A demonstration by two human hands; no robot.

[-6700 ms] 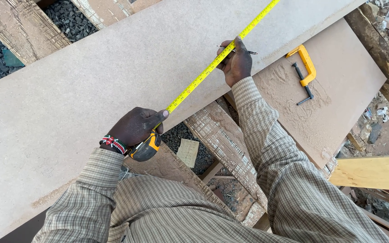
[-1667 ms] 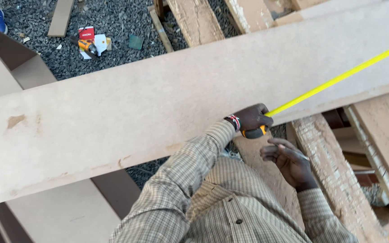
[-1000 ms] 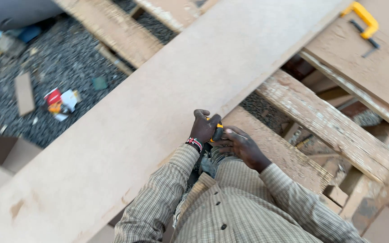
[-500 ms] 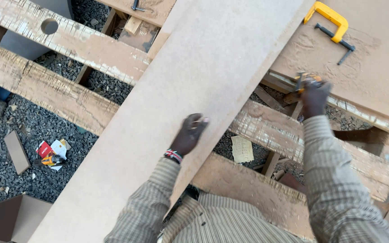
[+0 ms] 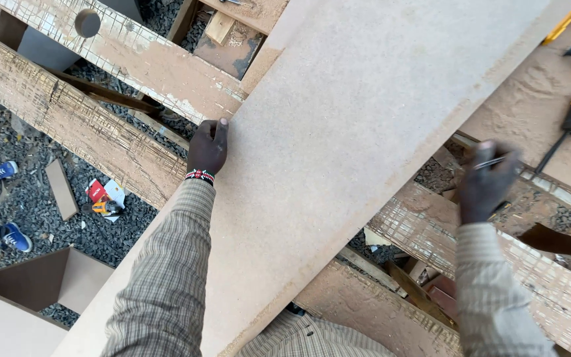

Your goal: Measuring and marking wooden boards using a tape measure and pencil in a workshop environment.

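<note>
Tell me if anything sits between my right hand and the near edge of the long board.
Nothing visible does. The right hand, pinching a thin pencil-like stick, hovers over the gap beside the long board; only open air above the slatted trestle separates them. The left hand already grips the far edge.

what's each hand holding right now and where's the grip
The left hand grips the far long edge of the fibreboard plank. The right hand holds a thin pen-like thing in its fingers; blur hides exactly where.
</note>
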